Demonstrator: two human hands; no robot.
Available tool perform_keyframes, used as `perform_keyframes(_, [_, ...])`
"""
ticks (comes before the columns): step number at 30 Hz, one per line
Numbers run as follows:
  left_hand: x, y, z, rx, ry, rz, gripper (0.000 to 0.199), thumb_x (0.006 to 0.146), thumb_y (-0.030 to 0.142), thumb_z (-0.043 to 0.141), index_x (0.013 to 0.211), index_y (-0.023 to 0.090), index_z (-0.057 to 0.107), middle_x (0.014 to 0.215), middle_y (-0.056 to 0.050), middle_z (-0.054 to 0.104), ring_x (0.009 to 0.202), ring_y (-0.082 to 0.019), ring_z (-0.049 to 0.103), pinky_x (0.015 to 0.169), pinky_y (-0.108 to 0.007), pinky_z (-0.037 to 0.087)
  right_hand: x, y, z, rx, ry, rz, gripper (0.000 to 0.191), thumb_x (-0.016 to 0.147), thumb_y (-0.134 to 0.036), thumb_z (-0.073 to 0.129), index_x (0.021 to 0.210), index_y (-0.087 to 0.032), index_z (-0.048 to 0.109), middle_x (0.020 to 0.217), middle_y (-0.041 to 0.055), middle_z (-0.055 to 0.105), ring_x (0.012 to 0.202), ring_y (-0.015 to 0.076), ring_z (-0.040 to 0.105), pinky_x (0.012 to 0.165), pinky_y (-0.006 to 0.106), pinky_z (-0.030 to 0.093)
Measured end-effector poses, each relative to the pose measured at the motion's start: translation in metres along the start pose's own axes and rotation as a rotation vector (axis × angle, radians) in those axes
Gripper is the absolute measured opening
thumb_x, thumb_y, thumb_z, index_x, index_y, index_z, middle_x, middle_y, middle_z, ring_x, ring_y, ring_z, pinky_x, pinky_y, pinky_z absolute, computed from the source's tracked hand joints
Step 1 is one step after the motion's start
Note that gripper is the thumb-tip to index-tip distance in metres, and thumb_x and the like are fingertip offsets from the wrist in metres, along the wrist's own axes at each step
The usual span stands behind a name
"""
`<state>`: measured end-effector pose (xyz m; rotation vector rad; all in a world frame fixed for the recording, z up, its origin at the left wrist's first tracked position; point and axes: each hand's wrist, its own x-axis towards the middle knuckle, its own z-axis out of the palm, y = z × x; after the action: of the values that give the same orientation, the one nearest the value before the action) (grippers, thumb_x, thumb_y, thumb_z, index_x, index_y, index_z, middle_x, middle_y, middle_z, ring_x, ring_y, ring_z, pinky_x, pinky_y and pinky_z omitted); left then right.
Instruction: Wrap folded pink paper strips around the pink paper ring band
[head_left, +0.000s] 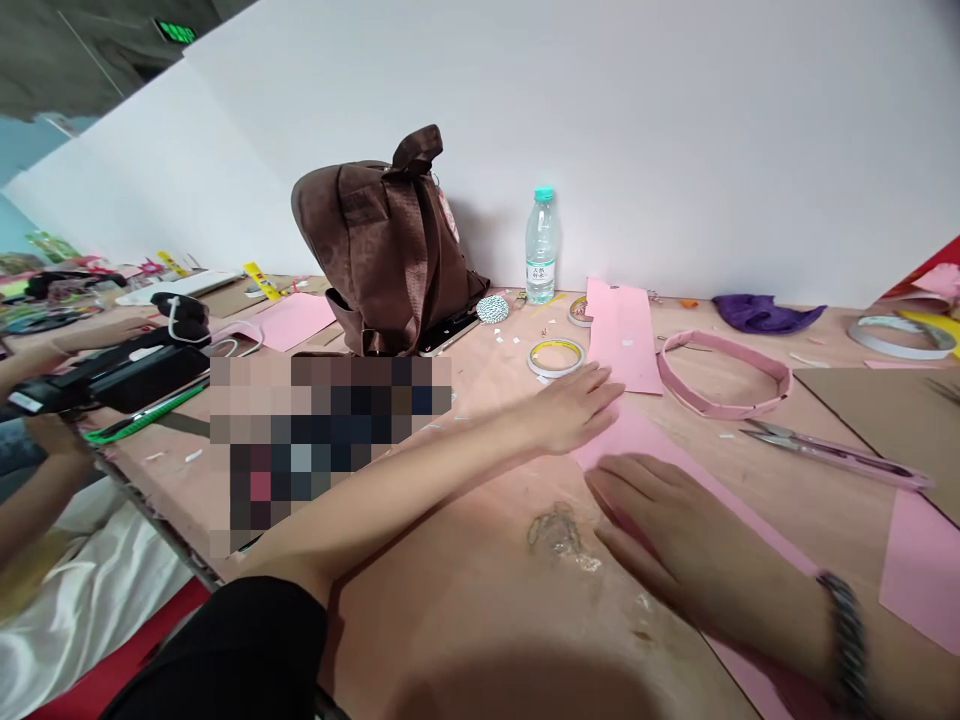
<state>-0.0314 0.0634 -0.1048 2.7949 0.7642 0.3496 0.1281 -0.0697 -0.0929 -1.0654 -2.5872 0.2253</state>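
Note:
A long strip of pink paper (pixel 697 480) runs across the table from the middle towards the lower right. My left hand (pixel 574 410) rests on its far end, with the fingers stretched out. Flat on the same strip, nearer to me, lies my right hand (pixel 664 520), its fingers extended and a dark bracelet on the wrist. Just beyond my left fingers is a wider pink paper piece (pixel 622 335) with a small white patch. A roll of tape (pixel 556 357) lies next to it. On the right are a pink paper ring (pixel 724 400) and pink-handled scissors (pixel 840 452).
A brown backpack (pixel 375 250) and a water bottle (pixel 541 245) stand by the white wall. Purple fabric (pixel 769 313) lies at the back right, brown cardboard (pixel 885 410) at the right. Another person's arm (pixel 45 470) is at the left edge. A blurred-out patch covers part of the table.

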Motion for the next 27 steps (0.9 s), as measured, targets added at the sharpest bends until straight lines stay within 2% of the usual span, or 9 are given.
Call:
perform_keyframes(2, [-0.001,-0.011,-0.007,0.024,-0.078,0.057,0.048,0.098,0.029,0.034,0.142,0.009,0.037,0.153,-0.016,0.032,0.146,-0.023,0.017,0.118,-0.040,0.016,0.028,0.004,0.008,-0.051,0.069,-0.023,0.008,0.091,-0.018,0.051,0.091,-0.014,0.057,0.095,0.0087,0.058,0.090,0.0238,0.052,0.080,0.040,0.047])
perform_keyframes(5, [0.000,-0.025,-0.015,0.052,-0.176,0.100,0.051,0.098,0.026,0.034,0.146,0.012,0.031,0.156,-0.009,0.027,0.147,-0.017,0.011,0.119,-0.035,0.013,0.059,0.009,0.022,-0.092,0.110,-0.038,0.009,0.086,-0.012,0.050,0.090,-0.010,0.059,0.096,0.0118,0.056,0.097,0.0254,0.049,0.088,0.041,0.044])
perform_keyframes(9, [0.002,-0.035,-0.016,0.068,-0.225,0.063,0.056,0.099,0.031,0.029,0.149,0.006,0.024,0.158,-0.012,0.019,0.148,-0.019,0.005,0.119,-0.035,0.010,0.067,0.009,0.029,-0.153,0.132,-0.071,0.016,0.089,-0.010,0.046,0.090,-0.007,0.061,0.094,0.0134,0.056,0.096,0.0253,0.048,0.089,0.041,0.041])
perform_keyframes(16, [0.006,-0.028,-0.018,0.065,-0.263,-0.006,0.057,0.100,0.038,0.021,0.150,0.009,0.021,0.159,-0.009,0.015,0.147,-0.018,0.007,0.119,-0.034,0.008,0.031,-0.002,0.015,-0.222,0.047,-0.189,0.023,0.083,0.000,0.048,0.065,-0.013,0.054,0.073,0.0066,0.050,0.073,0.0192,0.041,0.066,0.033,0.036])
perform_keyframes(19, [0.006,-0.026,-0.020,0.070,-0.265,-0.017,0.057,0.100,0.037,0.021,0.150,0.009,0.022,0.159,-0.009,0.016,0.147,-0.018,0.008,0.119,-0.034,0.009,0.010,-0.007,0.010,-0.200,0.025,-0.179,0.024,0.087,-0.001,0.048,0.066,-0.014,0.051,0.075,0.0050,0.049,0.073,0.0177,0.039,0.064,0.032,0.035])
perform_keyframes(23, [0.007,-0.025,-0.020,0.069,-0.258,-0.020,0.057,0.099,0.038,0.021,0.150,0.010,0.023,0.159,-0.008,0.017,0.147,-0.018,0.009,0.119,-0.034,0.009,-0.015,-0.016,0.004,-0.013,0.008,-0.130,0.027,0.091,-0.002,0.041,0.069,-0.013,0.050,0.077,0.0043,0.048,0.073,0.0166,0.038,0.064,0.031,0.036])
perform_keyframes(27, [0.007,-0.026,-0.020,0.061,-0.250,-0.022,0.057,0.099,0.037,0.022,0.149,0.011,0.024,0.158,-0.008,0.018,0.147,-0.018,0.011,0.118,-0.035,0.011,-0.038,-0.029,-0.001,0.065,0.030,-0.174,0.032,0.095,-0.004,0.034,0.071,-0.012,0.053,0.076,0.0058,0.049,0.070,0.0170,0.038,0.062,0.032,0.037])
